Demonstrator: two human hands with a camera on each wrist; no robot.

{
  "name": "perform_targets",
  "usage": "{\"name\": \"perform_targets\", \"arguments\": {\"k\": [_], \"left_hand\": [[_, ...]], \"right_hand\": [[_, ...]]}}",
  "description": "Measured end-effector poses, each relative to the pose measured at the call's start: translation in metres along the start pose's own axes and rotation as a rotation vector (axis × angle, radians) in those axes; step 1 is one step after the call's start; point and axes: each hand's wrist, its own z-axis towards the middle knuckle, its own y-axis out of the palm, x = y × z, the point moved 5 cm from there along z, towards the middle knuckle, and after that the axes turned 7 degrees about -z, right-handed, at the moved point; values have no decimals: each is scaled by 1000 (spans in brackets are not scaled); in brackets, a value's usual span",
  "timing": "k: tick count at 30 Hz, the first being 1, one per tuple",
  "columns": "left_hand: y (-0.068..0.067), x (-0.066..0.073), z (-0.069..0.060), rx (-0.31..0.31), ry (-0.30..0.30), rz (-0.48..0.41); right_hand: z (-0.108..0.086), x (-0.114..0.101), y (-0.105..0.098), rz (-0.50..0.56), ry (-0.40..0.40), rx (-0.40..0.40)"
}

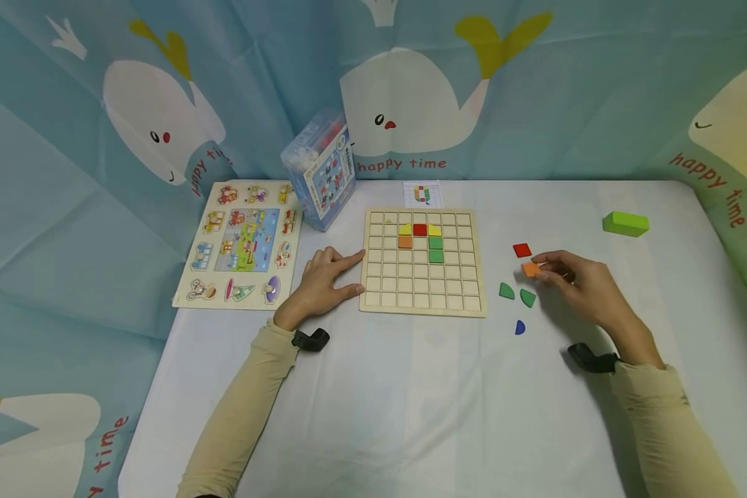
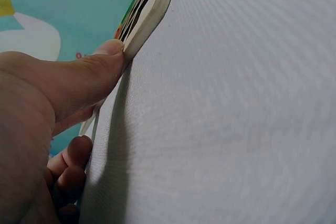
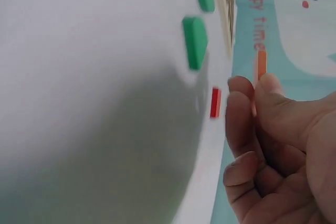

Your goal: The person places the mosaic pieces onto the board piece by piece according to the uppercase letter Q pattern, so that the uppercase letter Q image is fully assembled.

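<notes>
Between thumb and fingers my right hand [image 1: 575, 282] pinches an orange square tile [image 1: 530, 269], lifted off the table in the right wrist view. Near it lie a red tile [image 1: 521, 250], two green tiles [image 1: 507, 290] with a curved edge and a blue half-round tile [image 1: 520, 327]. My left hand [image 1: 321, 285] touches the left edge of a wooden grid board [image 1: 382, 283] with thumb and index finger. On the board's upper rows sit two yellow tiles [image 1: 405, 229], a red square [image 1: 420, 229], an orange square [image 1: 405, 242] and two green squares [image 1: 436, 256].
A small pattern card [image 1: 436, 195] lies behind the board. To the left are a picture puzzle board [image 1: 189, 277] and a clear plastic box [image 1: 319, 173]. A green block [image 1: 625, 223] stands at the far right. A whale-print curtain [image 1: 274, 83] hangs behind the table.
</notes>
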Motion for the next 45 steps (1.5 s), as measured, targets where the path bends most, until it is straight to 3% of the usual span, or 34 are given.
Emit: {"name": "perform_targets", "arguments": {"k": [12, 28, 45], "left_hand": [[1, 0, 0, -9, -5, 6], [0, 1, 2, -8, -14, 11], [-2, 2, 1, -12, -24, 6]], "right_hand": [[31, -34, 24, 112, -43, 0], [53, -43, 42, 187, 11, -22], [73, -65, 55, 225, -116, -12]]}}
